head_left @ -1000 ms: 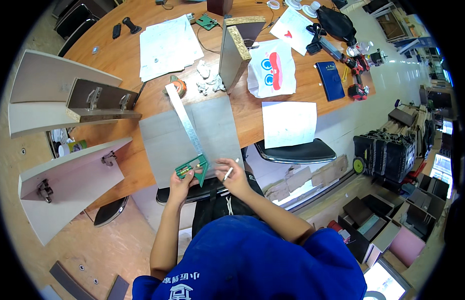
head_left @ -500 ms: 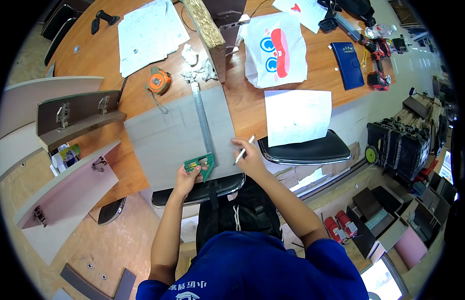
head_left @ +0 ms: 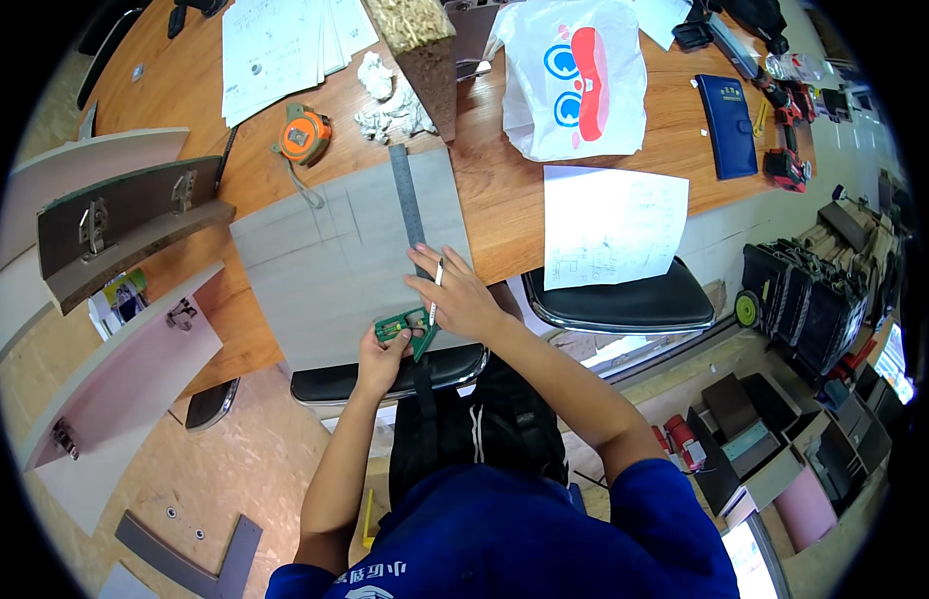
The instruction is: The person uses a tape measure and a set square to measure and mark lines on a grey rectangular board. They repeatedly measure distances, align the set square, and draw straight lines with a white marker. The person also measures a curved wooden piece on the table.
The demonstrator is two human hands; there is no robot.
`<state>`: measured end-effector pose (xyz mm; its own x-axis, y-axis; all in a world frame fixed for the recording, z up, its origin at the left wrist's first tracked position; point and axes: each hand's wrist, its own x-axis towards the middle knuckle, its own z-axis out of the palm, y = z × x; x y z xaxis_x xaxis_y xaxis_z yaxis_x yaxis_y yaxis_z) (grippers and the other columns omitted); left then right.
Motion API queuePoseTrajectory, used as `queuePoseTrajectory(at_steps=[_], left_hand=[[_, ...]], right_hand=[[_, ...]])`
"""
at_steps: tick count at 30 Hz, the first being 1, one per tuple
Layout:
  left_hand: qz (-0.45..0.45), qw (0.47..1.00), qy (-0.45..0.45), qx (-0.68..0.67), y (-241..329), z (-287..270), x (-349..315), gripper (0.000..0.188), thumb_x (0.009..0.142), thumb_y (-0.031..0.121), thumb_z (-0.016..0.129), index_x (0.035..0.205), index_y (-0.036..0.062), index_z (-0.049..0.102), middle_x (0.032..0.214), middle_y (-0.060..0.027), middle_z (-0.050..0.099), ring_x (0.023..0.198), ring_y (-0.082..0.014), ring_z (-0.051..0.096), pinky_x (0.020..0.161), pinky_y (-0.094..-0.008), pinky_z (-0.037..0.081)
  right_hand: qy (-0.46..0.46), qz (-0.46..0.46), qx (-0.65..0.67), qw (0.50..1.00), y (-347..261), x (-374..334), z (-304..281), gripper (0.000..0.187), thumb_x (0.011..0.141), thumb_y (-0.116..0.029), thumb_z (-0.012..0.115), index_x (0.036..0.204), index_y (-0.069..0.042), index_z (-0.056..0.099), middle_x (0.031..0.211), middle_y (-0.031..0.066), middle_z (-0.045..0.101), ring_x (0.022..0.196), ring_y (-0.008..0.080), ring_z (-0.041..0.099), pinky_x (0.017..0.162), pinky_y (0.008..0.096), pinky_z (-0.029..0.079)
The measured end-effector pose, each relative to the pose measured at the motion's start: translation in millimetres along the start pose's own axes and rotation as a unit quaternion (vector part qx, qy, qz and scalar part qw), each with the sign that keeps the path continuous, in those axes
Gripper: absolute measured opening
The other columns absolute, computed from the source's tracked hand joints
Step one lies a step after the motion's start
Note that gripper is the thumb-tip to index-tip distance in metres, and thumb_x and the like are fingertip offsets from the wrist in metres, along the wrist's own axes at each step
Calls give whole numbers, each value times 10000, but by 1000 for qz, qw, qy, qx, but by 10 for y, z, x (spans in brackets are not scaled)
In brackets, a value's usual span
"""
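Note:
A grey board lies at the table's near edge, with dark lines drawn across its upper part. On it rests a combination square with a green head and a long steel blade pointing away from me. My left hand grips the green head at the board's near edge. My right hand lies over the blade just beyond the head, fingers stretched along it. Between those fingers a white pen is held, its lower end near the green head.
Beyond the board are an orange tape measure, crumpled tissue and an upright board. A paper sheet overhangs a black chair at the right. Panels with hinges stand at the left.
My right hand has moved left from the board's right edge onto the square's blade, still with the pen. My left hand stays on the green head. The view has shifted slightly.

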<state>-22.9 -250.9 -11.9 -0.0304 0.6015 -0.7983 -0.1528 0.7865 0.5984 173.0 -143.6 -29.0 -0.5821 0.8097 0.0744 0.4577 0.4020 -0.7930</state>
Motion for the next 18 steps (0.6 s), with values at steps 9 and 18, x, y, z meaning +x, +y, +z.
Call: queuePoseTrajectory(at_steps=[9, 18], left_hand=[[208, 957, 104, 175, 613, -330, -774, 138, 1001, 2, 541, 1097, -30, 634, 1088, -115, 720, 986, -164, 680, 868, -290, 519], [355, 729, -3, 586, 2233, -1063, -1463, 327, 657, -94, 638, 959, 30, 665, 911, -111, 676, 934, -321, 658, 899, -443, 514]], right_hand=[[95, 60, 181, 977, -200, 62, -83, 402, 819, -22, 678, 1215, -50, 616, 1420, 178, 521, 1272, 389, 529, 1035, 439, 461], [267, 365, 593, 666, -144, -142, -513, 333, 1021, -98, 552, 1320, 28, 479, 1274, 202, 619, 1080, 254, 679, 846, 317, 575]])
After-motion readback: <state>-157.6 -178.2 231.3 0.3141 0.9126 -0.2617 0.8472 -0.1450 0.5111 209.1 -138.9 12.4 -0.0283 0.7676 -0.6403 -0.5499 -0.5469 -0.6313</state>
